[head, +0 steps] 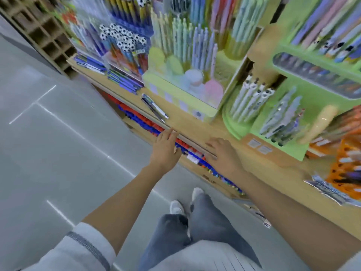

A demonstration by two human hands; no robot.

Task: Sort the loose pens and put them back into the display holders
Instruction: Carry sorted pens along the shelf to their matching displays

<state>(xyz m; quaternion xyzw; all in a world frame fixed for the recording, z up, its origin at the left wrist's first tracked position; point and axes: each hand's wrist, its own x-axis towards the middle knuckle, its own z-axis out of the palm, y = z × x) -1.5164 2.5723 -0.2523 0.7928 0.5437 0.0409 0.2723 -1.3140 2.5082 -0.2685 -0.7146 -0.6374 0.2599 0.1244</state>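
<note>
Nearest you, both hands are empty, fingers loosely straight. Your left hand (pixel 166 148) and right hand (pixel 221 151) sit apart at the front edge of the shelf (pixel 195 126), in front of the pale green display box (pixel 175 98). I'd judge the sorting has barely begun: the loose pens (pixel 154 107), two or so, lie on the shelf just left of that box's front, untouched. They still need matching to a holder. Right of the box, a round green holder (pixel 234 122) carries white pens (pixel 252 98), tilted. Inside the box, pastel pens stand upright. Behind and left of the box, football-topped pens (pixel 121 38) fill a blurred display.
</note>
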